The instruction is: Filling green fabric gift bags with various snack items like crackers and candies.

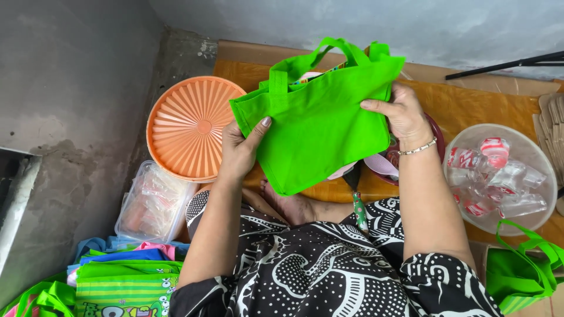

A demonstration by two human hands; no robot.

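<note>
Fingers of both hands are clamped on a green bag (311,123), which is held up between them over a wooden mat (470,105). On the left hand (238,154) the thumb presses the bag's front near its lower left edge; the right hand (404,114) grips the right edge, its fingers (379,107) laid across the cloth, a bracelet (418,149) on the wrist. Something striped shows inside the bag's open top, between its two handles. Just left of the left hand lies an orange ribbed lid (188,126), a clear plastic box (154,202) below it. Right of the right hand stands a clear bowl (529,147) of plastic cups. More bags (123,282) are stacked at lower left.
</note>
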